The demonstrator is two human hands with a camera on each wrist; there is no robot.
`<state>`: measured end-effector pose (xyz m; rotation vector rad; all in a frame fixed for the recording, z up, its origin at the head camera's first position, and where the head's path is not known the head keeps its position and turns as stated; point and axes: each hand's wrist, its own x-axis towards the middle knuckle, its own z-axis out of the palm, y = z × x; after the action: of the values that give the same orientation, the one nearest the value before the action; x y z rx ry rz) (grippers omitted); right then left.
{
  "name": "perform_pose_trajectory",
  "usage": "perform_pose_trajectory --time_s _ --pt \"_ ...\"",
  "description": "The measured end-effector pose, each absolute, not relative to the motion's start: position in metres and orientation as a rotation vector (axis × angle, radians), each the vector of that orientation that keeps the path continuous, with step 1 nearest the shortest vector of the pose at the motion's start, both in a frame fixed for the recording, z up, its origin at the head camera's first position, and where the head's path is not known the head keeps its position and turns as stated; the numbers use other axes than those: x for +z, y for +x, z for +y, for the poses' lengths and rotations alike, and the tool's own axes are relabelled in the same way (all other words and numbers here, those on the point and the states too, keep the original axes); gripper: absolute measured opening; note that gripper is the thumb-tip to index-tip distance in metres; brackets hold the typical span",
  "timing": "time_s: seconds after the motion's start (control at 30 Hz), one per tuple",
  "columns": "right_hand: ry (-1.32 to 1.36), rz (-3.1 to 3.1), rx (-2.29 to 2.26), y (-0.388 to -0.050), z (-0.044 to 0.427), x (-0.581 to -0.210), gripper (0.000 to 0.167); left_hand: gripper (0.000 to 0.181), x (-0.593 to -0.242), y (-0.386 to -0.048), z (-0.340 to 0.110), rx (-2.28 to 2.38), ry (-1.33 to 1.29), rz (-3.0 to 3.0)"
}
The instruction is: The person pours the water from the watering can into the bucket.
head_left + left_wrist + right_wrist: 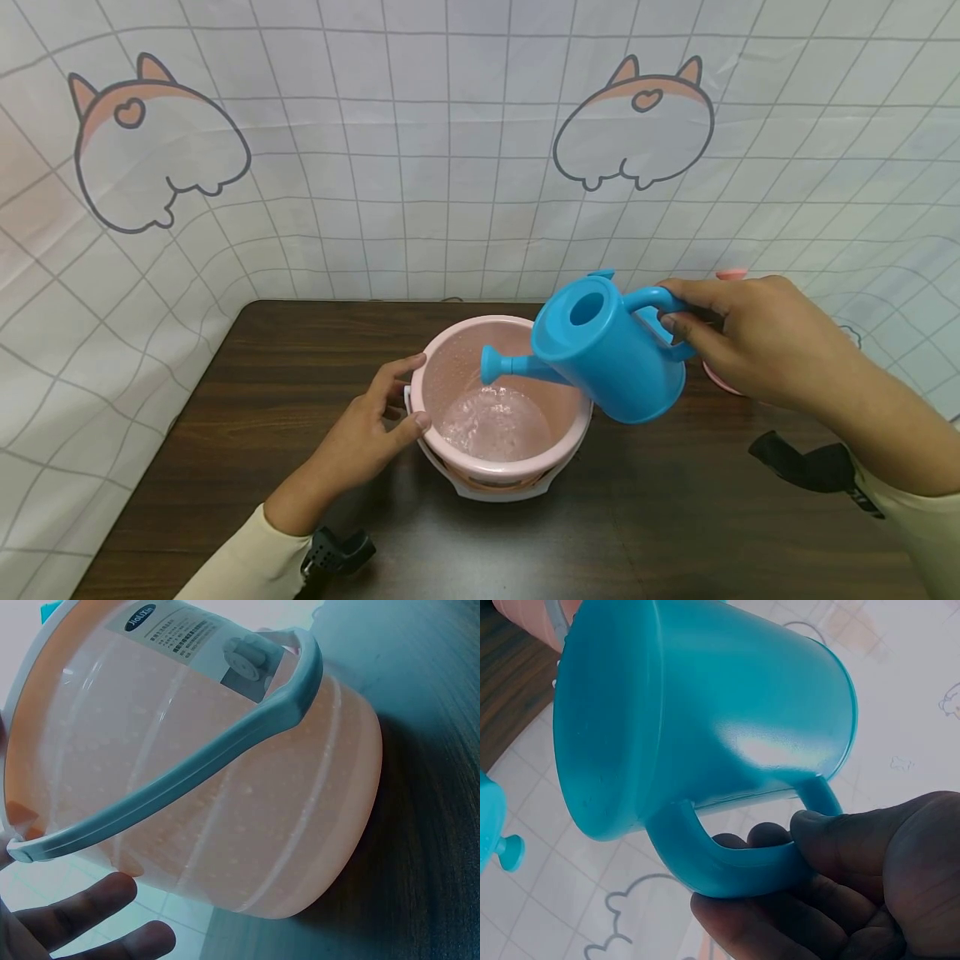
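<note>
My right hand (pixel 757 333) grips the handle of a blue watering can (pixel 611 350), fingers and thumb wrapped round it in the right wrist view. The can tilts left, and its spout hangs over a pink bucket (pixel 498 468). Rippling water (pixel 495 421) lies at the bucket's bottom, beneath the spout. My left hand (pixel 367 433) holds the bucket's left rim, index finger and thumb on the edge. Its lower fingers (pixel 97 900) hang beside the wall in the left wrist view. A bail handle (pixel 187 776) lies down along the labelled side.
The bucket stands on a dark wooden table (pixel 247 392) before a gridded cloth backdrop (pixel 420 167). A pink object (pixel 731 273) is mostly hidden behind my right hand. Another blue item with a knob-like end (pixel 510 853) enters at the right wrist view's left edge.
</note>
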<state>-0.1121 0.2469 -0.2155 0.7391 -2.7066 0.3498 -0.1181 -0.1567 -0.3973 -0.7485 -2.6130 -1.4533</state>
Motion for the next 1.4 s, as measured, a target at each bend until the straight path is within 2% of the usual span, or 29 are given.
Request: perform_pose_trajectory --time_s 1.4 --pt "0.701 -2.747 0.353 -0.1126 0.2462 -0.2146 0.036 0.065 -0.3967 -0.1172 -0.1569 -1.446 -0.743 -2.63"
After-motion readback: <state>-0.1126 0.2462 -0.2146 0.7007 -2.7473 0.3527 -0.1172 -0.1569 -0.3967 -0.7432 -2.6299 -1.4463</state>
